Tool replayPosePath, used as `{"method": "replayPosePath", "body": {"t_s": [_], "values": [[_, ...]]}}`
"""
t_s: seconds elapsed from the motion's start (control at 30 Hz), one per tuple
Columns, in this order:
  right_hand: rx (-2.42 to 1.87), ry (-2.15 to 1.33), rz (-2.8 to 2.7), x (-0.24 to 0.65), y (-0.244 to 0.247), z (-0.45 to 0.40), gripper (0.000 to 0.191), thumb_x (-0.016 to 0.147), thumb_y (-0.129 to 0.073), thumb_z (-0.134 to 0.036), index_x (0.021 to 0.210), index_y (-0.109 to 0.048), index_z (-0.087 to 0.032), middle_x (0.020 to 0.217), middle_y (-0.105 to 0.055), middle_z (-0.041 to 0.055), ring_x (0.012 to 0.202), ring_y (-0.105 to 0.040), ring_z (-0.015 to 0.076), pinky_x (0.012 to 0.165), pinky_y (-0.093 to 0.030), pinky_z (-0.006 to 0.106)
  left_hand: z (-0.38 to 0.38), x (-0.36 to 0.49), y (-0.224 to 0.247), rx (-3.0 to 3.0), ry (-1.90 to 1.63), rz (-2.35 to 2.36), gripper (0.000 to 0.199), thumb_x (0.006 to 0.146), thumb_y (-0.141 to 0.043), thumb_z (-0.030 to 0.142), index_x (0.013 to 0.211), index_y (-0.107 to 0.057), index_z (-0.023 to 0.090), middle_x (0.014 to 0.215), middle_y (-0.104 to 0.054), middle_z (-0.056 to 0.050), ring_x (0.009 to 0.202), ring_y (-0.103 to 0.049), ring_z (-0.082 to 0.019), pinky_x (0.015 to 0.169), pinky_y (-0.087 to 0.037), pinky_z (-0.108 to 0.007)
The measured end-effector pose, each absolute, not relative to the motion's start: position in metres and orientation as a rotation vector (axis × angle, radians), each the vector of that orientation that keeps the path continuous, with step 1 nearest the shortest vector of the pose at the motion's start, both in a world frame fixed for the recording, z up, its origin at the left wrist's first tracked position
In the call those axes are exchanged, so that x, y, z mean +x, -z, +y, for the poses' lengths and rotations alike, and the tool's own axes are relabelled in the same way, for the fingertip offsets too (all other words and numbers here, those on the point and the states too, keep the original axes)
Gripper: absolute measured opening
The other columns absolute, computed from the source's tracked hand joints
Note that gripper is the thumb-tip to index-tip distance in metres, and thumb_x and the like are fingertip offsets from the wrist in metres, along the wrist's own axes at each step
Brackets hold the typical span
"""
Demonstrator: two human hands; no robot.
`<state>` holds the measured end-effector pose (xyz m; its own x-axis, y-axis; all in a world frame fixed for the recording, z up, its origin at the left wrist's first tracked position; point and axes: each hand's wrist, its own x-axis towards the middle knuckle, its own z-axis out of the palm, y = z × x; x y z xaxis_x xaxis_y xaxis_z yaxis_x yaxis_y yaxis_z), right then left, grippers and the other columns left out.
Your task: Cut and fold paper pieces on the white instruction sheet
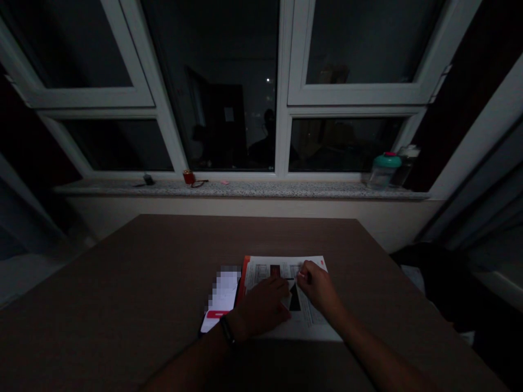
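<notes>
A printed page or booklet (318, 321) with a red-orange left edge lies flat on the brown table (163, 256). My left hand (265, 305), with a dark band on its wrist, rests over the left and middle part of the page, its fingers bent slightly and apart. On the right part of the page, my right hand (312, 280) is closed in a pinch; whatever its fingertips hold is too small and dark to make out. A dark triangular shape (295, 300) shows between the hands. Left of the page lies a lit phone (223, 294), partly blurred out.
Beyond the table, a speckled windowsill (253, 189) holds a small red jar (188, 177), a small dark bottle (148, 179) and a clear bottle with a teal lid (384, 170). Dark windows stand behind it. Dark cloth (433, 267) lies to the right of the table.
</notes>
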<state>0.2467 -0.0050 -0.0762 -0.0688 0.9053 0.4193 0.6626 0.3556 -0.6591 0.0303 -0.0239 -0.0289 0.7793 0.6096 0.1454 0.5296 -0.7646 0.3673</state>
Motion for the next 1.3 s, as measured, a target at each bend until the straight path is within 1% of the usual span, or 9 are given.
{"method": "replayPosePath", "body": {"t_s": [0.17,0.3,0.43,0.6,0.73,0.83,0.93,1.13,1.3], "values": [[-1.420,-0.318,-1.762,0.249,0.080,-0.003,0.010,0.081,-0.055,-0.021,0.075,-0.048,-0.023,0.072,-0.056,0.0000,0.069,-0.054,0.0186,0.066,-0.039,0.028,-0.026,0.031,0.026,2.679,-0.377,0.860,0.043,0.082,-0.064,0.017,0.124,-0.052,0.021,0.129,-0.057,-0.008,0.121,-0.051,-0.027,0.107,-0.040,-0.040],[-1.428,-0.223,-1.807,0.256,0.076,-0.004,0.004,0.081,-0.057,-0.020,0.079,-0.059,-0.021,0.083,-0.061,0.0054,0.083,-0.055,0.0232,0.076,-0.041,0.034,-0.027,0.030,0.025,2.716,-0.354,0.869,0.054,0.078,-0.055,0.008,0.130,-0.050,0.022,0.134,-0.054,-0.008,0.123,-0.049,-0.026,0.108,-0.039,-0.041],[-1.420,-0.241,-1.882,0.267,0.071,-0.006,0.015,0.084,-0.056,-0.018,0.088,-0.070,-0.020,0.092,-0.064,0.0087,0.092,-0.055,0.0259,0.084,-0.042,0.038,-0.026,0.029,0.022,2.750,-0.306,0.982,0.054,0.081,-0.050,0.001,0.128,-0.058,0.026,0.130,-0.054,-0.007,0.122,-0.047,-0.028,0.104,-0.041,-0.042],[-1.347,-0.247,-1.963,0.270,0.062,-0.008,0.026,0.086,-0.051,-0.014,0.099,-0.073,-0.020,0.099,-0.066,0.0102,0.099,-0.056,0.0264,0.089,-0.044,0.041,-0.024,0.029,0.021,2.759,-0.228,1.074,0.048,0.090,-0.046,0.002,0.125,-0.064,0.031,0.117,-0.057,-0.006,0.107,-0.054,-0.026,0.093,-0.047,-0.040],[-1.243,-0.273,-2.161,0.264,0.053,-0.014,0.040,0.082,-0.052,-0.009,0.115,-0.070,-0.023,0.124,-0.064,0.0098,0.116,-0.051,0.0270,0.101,-0.041,0.045,-0.026,0.028,0.025,2.801,-0.252,1.061,0.040,0.094,-0.046,0.006,0.122,-0.064,0.027,0.118,-0.060,-0.006,0.107,-0.056,-0.025,0.099,-0.044,-0.042],[-1.207,-0.283,-2.339,0.260,0.048,-0.020,0.046,0.078,-0.054,-0.007,0.117,-0.071,-0.026,0.138,-0.059,0.0064,0.128,-0.043,0.0282,0.106,-0.037,0.048,-0.026,0.028,0.027,2.782,-0.265,1.116,0.037,0.092,-0.046,0.004,0.119,-0.064,0.022,0.123,-0.060,-0.007,0.116,-0.055,-0.024,0.104,-0.041,-0.040],[-1.126,-0.341,-2.425,0.255,0.044,-0.025,0.039,0.080,-0.057,-0.009,0.111,-0.073,-0.026,0.133,-0.062,0.0059,0.129,-0.044,0.0281,0.107,-0.036,0.047,-0.025,0.028,0.027,2.758,-0.275,1.187,0.029,0.092,-0.049,0.007,0.115,-0.062,0.018,0.123,-0.061,-0.008,0.121,-0.053,-0.025,0.107,-0.040,-0.040],[-0.981,-0.471,-2.417,0.247,0.044,-0.029,0.026,0.086,-0.063,-0.016,0.107,-0.072,-0.028,0.111,-0.069,0.0034,0.110,-0.055,0.0232,0.100,-0.039,0.042,-0.024,0.029,0.022,2.706,-0.311,1.227,0.023,0.093,-0.061,0.023,0.115,-0.058,0.018,0.125,-0.061,-0.009,0.118,-0.056,-0.026,0.103,-0.043,-0.040],[-1.060,-0.431,-2.355,0.253,0.046,-0.025,0.028,0.081,-0.070,-0.017,0.108,-0.070,-0.025,0.112,-0.067,0.0060,0.111,-0.055,0.0250,0.099,-0.040,0.042,-0.024,0.028,0.018,2.719,-0.234,1.202,0.024,0.092,-0.063,0.019,0.115,-0.057,0.019,0.129,-0.060,-0.009,0.119,-0.055,-0.026,0.104,-0.043,-0.040]]}}
